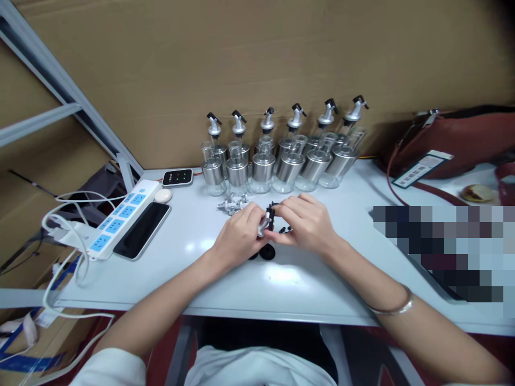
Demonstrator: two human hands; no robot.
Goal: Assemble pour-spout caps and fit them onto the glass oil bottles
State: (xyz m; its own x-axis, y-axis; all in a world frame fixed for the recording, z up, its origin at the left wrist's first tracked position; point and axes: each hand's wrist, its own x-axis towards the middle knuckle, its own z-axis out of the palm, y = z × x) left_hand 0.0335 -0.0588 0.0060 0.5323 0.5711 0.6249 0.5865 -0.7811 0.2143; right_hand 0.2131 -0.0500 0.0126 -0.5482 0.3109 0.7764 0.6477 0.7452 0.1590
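Note:
My left hand (pixel 242 229) is closed around a silver pour spout (pixel 263 225) above the middle of the table. Close against it, my right hand (pixel 306 222) pinches a black stopper piece (pixel 271 215) between thumb and fingers; it meets the spout, but whether the two are joined cannot be made out. Loose silver spouts (pixel 233 202) lie just beyond my left hand. Below my hands rests a round black stopper (pixel 267 251), with another partly hidden beside it. Small black parts (pixel 285 230) show under my right hand.
Behind my hands stand glass bottles with steel sleeves (pixel 263 166); the back row carries spouts (pixel 295 120). At left are a power strip (pixel 120 217), a phone (pixel 142 230), a white round case (pixel 163 195) and a small black device (pixel 177 177). A brown bag (pixel 462 139) sits at right.

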